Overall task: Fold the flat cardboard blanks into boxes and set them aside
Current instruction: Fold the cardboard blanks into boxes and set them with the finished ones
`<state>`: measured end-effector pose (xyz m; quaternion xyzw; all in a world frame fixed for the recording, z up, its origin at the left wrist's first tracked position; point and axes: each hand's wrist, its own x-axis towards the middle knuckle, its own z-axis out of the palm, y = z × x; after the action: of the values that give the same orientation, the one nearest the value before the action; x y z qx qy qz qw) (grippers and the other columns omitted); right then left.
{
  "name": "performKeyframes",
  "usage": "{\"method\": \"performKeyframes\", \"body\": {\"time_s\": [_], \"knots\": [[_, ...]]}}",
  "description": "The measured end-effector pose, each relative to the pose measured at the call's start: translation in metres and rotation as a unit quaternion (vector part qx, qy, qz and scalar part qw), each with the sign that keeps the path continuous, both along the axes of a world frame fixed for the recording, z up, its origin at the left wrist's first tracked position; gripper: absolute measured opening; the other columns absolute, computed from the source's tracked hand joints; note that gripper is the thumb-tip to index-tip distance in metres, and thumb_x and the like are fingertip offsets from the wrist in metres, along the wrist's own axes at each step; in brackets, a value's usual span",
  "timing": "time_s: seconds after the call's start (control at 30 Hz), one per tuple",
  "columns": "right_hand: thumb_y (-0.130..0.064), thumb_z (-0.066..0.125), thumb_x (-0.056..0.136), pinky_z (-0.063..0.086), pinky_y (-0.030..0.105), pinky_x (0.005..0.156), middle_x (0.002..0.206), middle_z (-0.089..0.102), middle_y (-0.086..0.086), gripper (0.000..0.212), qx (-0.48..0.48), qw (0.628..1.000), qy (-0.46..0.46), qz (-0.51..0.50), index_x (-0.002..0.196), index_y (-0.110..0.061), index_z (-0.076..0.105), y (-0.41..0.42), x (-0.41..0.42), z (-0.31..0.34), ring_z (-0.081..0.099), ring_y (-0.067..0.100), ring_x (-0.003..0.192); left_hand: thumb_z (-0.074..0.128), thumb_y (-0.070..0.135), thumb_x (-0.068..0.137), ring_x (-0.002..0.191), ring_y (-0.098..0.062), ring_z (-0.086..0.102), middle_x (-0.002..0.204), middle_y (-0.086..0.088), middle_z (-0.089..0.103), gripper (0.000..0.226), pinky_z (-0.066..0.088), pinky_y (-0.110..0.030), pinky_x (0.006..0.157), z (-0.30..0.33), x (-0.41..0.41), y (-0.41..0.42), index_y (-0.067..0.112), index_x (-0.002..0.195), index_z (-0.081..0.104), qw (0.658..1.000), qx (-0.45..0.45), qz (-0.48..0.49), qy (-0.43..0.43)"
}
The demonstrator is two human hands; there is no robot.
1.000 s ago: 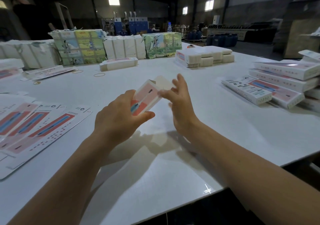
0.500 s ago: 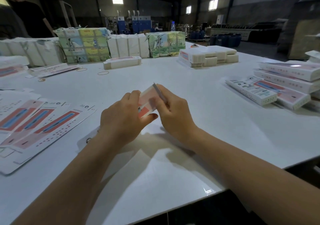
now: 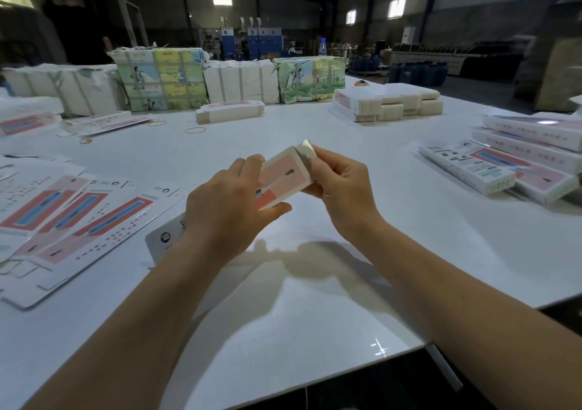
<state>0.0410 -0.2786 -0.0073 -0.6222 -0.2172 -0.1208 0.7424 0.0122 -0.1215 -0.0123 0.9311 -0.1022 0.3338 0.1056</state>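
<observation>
I hold a pink and white cardboard box (image 3: 283,176) above the white table (image 3: 315,299), its far end pointing away from me. My left hand (image 3: 226,211) grips its near part, thumb underneath, fingers over the top. My right hand (image 3: 343,189) holds the far end, with fingertips pinching a small white end flap (image 3: 307,148) that stands up. The near end of the box sticks out below my left wrist. Flat blanks (image 3: 63,217) lie fanned out at the left. Folded boxes (image 3: 516,170) are stacked at the right.
Wrapped bundles (image 3: 163,78) line the far side of the table. A stack of white flat blanks (image 3: 390,104) and a banded bundle (image 3: 230,113) sit beyond my hands. Rubber bands (image 3: 195,130) lie loose. The table's front edge (image 3: 393,351) runs near my right forearm.
The box's far end has come up and turned more face-on to me. My right hand moved from pressing on the end to pinching the raised flap. My left hand kept its grip.
</observation>
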Motion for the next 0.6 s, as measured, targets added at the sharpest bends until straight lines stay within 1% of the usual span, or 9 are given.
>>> {"method": "performKeyframes", "body": {"time_s": [0.1,0.17,0.23,0.27,0.33,0.37,0.4,0.5,0.6], "knots": [[-0.007,0.048,0.097,0.058,0.027,0.071,0.080,0.074,-0.007,0.044,-0.037,0.999,-0.025,-0.026,0.084,-0.041,0.071,0.002,-0.003,-0.002,0.070,0.016,0.084,0.065,0.057,0.076,0.086,-0.029,0.059,0.108,-0.005,0.060,0.068,0.049,-0.037,0.062,0.000,0.000,-0.001,0.015,0.127,0.046,1.000,0.016,0.012,-0.005],[-0.004,0.044,0.096,0.059,0.039,0.076,0.079,0.073,-0.008,0.053,-0.066,0.995,-0.037,-0.061,0.079,-0.046,0.071,0.004,-0.003,-0.004,0.068,0.022,0.086,0.064,0.057,0.077,0.085,-0.029,0.060,0.108,-0.006,0.060,0.070,0.049,-0.037,0.062,-0.001,0.000,-0.002,0.014,0.129,0.046,1.000,0.026,0.016,-0.008],[-0.003,0.041,0.093,0.056,0.050,0.078,0.078,0.072,-0.004,0.052,-0.085,0.992,-0.044,-0.087,0.077,-0.041,0.074,0.004,0.000,-0.007,0.065,0.029,0.085,0.064,0.058,0.077,0.085,-0.029,0.060,0.108,-0.007,0.060,0.071,0.049,-0.037,0.061,-0.002,0.001,-0.004,0.014,0.130,0.045,0.999,0.035,0.024,-0.009],[-0.005,0.040,0.090,0.055,0.050,0.077,0.077,0.071,-0.001,0.047,-0.100,0.989,-0.053,-0.098,0.081,-0.036,0.075,0.004,0.000,-0.009,0.063,0.031,0.082,0.063,0.058,0.077,0.085,-0.029,0.060,0.108,-0.007,0.060,0.072,0.046,-0.036,0.060,-0.002,0.001,-0.005,0.014,0.130,0.045,0.999,0.037,0.029,-0.008],[-0.012,0.038,0.088,0.052,0.027,0.063,0.066,0.064,-0.007,0.038,-0.152,0.976,-0.089,-0.128,0.098,-0.022,0.073,0.005,-0.002,-0.012,0.060,0.014,0.067,0.063,0.059,0.077,0.084,-0.029,0.059,0.107,-0.005,0.060,0.070,0.038,-0.032,0.058,-0.003,0.002,-0.007,0.014,0.128,0.045,0.999,0.031,0.039,-0.006],[-0.012,0.039,0.091,0.043,0.013,0.056,0.063,0.057,-0.016,0.033,-0.178,0.967,-0.113,-0.144,0.103,-0.014,0.070,0.006,-0.003,-0.014,0.057,0.005,0.061,0.062,0.059,0.077,0.085,-0.029,0.059,0.107,-0.005,0.059,0.069,0.036,-0.032,0.058,-0.003,0.002,-0.008,0.014,0.127,0.045,0.999,0.028,0.043,-0.004],[-0.010,0.041,0.093,0.036,0.007,0.053,0.062,0.051,-0.021,0.029,-0.199,0.957,-0.138,-0.159,0.105,-0.011,0.067,0.007,-0.005,-0.015,0.054,-0.001,0.059,0.061,0.059,0.078,0.084,-0.029,0.059,0.106,-0.005,0.059,0.068,0.035,-0.032,0.058,-0.004,0.002,-0.009,0.014,0.127,0.045,0.999,0.027,0.047,-0.002],[-0.004,0.043,0.095,0.031,0.008,0.055,0.064,0.046,-0.020,0.022,-0.250,0.935,-0.174,-0.181,0.100,-0.010,0.064,0.007,-0.007,-0.015,0.049,-0.001,0.058,0.059,0.060,0.079,0.080,-0.030,0.059,0.102,-0.006,0.059,0.067,0.034,-0.032,0.056,-0.005,0.001,-0.011,0.012,0.125,0.046,0.997,0.039,0.060,-0.008],[-0.003,0.043,0.094,0.032,0.013,0.056,0.063,0.048,-0.015,0.020,-0.253,0.937,-0.163,-0.177,0.095,-0.008,0.063,0.006,-0.006,-0.013,0.047,0.006,0.057,0.058,0.062,0.079,0.080,-0.030,0.059,0.101,-0.005,0.059,0.068,0.034,-0.032,0.055,-0.005,0.001,-0.012,0.012,0.125,0.046,0.996,0.047,0.072,-0.005]]}}
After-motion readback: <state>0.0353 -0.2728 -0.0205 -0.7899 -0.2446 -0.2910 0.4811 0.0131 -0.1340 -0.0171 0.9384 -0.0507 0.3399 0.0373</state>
